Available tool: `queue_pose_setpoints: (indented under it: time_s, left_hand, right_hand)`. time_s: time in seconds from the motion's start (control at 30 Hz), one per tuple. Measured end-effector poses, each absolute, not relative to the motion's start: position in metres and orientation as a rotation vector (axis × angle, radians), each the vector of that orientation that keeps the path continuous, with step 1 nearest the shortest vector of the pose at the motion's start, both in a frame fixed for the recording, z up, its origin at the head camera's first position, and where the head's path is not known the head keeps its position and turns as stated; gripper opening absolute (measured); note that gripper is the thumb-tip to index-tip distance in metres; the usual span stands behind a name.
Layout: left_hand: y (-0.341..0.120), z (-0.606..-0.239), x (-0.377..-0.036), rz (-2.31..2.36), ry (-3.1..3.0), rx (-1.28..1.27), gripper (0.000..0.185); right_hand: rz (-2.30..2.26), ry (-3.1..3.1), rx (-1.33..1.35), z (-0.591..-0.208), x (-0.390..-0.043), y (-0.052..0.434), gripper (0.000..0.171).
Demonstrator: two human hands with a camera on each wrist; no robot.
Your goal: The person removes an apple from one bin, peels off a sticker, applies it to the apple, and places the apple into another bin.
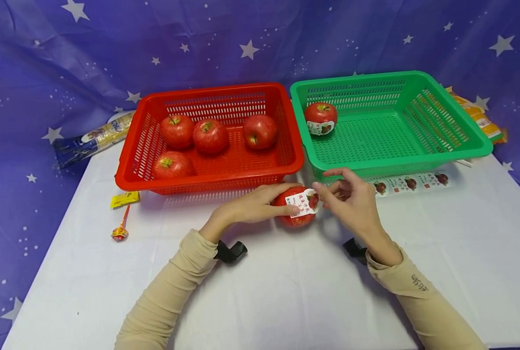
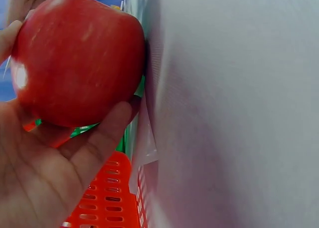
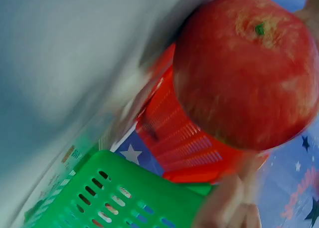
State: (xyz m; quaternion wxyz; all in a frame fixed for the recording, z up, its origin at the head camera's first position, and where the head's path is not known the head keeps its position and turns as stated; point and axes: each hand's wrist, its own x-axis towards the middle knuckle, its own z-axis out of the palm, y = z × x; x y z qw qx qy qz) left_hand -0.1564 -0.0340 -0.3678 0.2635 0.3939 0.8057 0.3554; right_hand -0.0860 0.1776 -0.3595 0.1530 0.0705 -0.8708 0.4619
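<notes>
Apple (image 1: 292,214) gripped steady on table (image 1: 286,291) by left hand (image 1: 253,206); label (image 1: 304,203) pinched against it by right hand (image 1: 351,201) fingertips, baskets just beyond.

Staged tabletop setup, starry purple backdrop cloth (image 1: 67,58), white-covered table (image 1: 286,291), 2 plastic baskets (image 1: 207,175) of apples

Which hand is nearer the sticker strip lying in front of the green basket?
Right. The right hand is beside the left end of the sticker strip, pinching a label on the apple. The left hand grips that apple from the far side, farther from the strip.
</notes>
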Motion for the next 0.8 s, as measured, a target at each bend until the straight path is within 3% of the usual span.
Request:
queue_pose_setpoints:
  time_s: [0.2, 0.5, 0.8]
  left_hand:
    - [-0.035, -0.366, -0.156, 0.953, 2.139, 1.079, 0.059]
    - [-0.037, -0.369, -0.158, 1.051, 2.016, 1.093, 0.063]
    - [-0.04, -0.372, -0.16, 1.124, 1.814, 1.022, 0.063]
  right_hand:
    - [1.312, -2.839, 0.262, -0.365, -0.087, 0.174, 0.057]
    - [1.546, -2.934, 0.472, -0.368, -0.099, 0.195, 0.048]
    - [1.972, -2.875, 0.517, -0.373, -0.107, 0.214, 0.041]
